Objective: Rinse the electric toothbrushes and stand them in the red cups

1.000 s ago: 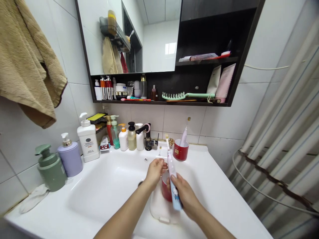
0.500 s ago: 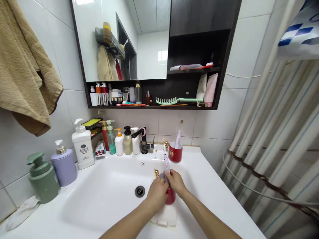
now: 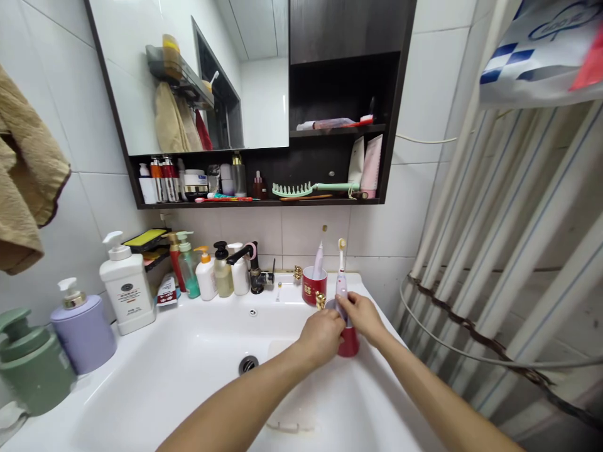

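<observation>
- A person's left hand [image 3: 324,337] grips a red cup [image 3: 349,345] by its left side, the fingers closed against it, over the right side of the white washbasin [image 3: 188,351].
- The right hand [image 3: 362,318] pinches the handle of an electric toothbrush [image 3: 342,280] in a narrow grip, the brush standing nearly upright with its head up and its lower end inside the cup.
- Whether the cup's base touches the washbasin cannot be told from this angle.
- Just behind, near the washbasin's right back corner, a second red cup [image 3: 308,290] holds another toothbrush [image 3: 319,262].
- A black faucet [image 3: 255,270] rises from the middle of the back edge, beside a row of pump bottles [image 3: 223,276].
- Toward the left edge stand a purple dispenser [image 3: 85,336] and a green dispenser [image 3: 36,370].
- Overhead, a hairbrush [image 3: 293,189] lies on the dark cabinet's bottom shelf [image 3: 257,203].
</observation>
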Demonstrator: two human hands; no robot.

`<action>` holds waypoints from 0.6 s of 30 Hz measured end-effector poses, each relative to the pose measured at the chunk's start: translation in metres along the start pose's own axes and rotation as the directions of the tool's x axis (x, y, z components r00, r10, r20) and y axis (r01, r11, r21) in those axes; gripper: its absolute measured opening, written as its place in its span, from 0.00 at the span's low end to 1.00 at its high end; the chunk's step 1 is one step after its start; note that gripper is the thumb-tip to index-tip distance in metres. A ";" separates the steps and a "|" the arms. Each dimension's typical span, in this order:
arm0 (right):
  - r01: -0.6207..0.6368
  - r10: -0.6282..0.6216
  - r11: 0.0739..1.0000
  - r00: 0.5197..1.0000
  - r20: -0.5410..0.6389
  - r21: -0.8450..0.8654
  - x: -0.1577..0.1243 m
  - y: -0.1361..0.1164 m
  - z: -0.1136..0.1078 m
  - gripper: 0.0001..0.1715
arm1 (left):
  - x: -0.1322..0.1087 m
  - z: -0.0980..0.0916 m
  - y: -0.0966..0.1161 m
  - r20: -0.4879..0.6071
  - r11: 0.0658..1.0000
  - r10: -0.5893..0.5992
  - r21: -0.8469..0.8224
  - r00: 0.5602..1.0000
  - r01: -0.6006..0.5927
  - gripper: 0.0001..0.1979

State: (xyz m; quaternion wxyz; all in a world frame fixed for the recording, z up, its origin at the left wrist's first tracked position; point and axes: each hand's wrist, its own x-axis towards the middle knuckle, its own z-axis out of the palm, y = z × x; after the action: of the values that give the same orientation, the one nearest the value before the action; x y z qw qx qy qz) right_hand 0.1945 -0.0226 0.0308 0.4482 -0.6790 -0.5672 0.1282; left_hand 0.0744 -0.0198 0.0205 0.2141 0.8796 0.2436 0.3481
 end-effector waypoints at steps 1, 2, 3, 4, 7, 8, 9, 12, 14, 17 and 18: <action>-0.013 0.012 1.000 1.000 -0.026 -0.026 0.008 0.003 -0.008 0.18 | 0.012 0.004 0.001 -0.015 0.999 0.002 -0.050 1.000 -0.003 0.08; -0.028 0.026 0.998 0.998 -0.050 -0.051 0.017 0.007 -0.013 0.18 | 0.023 0.009 0.001 -0.028 0.995 -0.011 -0.103 1.000 0.008 0.09; -0.044 0.038 0.996 0.997 -0.071 -0.073 0.025 0.011 -0.018 0.18 | 0.034 0.013 0.000 -0.040 0.987 -0.034 -0.161 0.999 0.027 0.10; -0.057 0.049 0.994 0.995 -0.089 -0.090 0.033 0.015 -0.020 0.18 | 0.043 0.018 -0.001 -0.052 0.974 -0.064 -0.221 0.997 0.051 0.12; -0.087 0.072 0.989 0.990 -0.119 -0.123 0.055 0.027 -0.023 0.19 | 0.067 0.030 -0.007 -0.079 0.929 -0.145 -0.355 0.986 0.108 0.14; -0.093 0.077 0.987 0.989 -0.123 -0.128 0.061 0.031 -0.023 0.19 | 0.073 0.034 -0.009 -0.080 0.924 -0.158 -0.363 0.984 0.119 0.14; -0.098 0.082 0.986 0.989 -0.124 -0.131 0.067 0.034 -0.022 0.19 | 0.078 0.037 -0.012 -0.078 0.924 -0.167 -0.361 0.983 0.128 0.13; -0.113 0.099 0.985 0.989 -0.111 -0.129 0.082 0.039 -0.021 0.18 | 0.088 0.040 -0.020 -0.053 0.966 -0.146 -0.222 0.988 0.131 0.09; -0.117 0.107 0.986 0.990 -0.088 -0.116 0.088 0.042 -0.021 0.17 | 0.091 0.035 -0.026 -0.038 0.996 -0.093 0.007 0.995 0.093 0.09; -0.119 0.114 0.989 0.992 -0.060 -0.083 0.092 0.045 -0.021 0.16 | 0.090 0.016 -0.039 -0.083 0.916 -0.084 0.386 0.993 0.110 0.14; -0.119 0.115 0.990 0.991 -0.064 -0.072 0.092 0.045 -0.021 0.17 | 0.089 0.009 -0.044 -0.108 0.875 -0.122 0.458 0.987 0.158 0.15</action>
State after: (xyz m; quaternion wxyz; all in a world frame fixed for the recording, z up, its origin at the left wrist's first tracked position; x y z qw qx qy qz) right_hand 0.2683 0.0509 0.0393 0.4307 -0.7310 -0.5171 0.1125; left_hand 0.1251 0.0644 0.0355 0.0127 0.8714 0.3908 0.2962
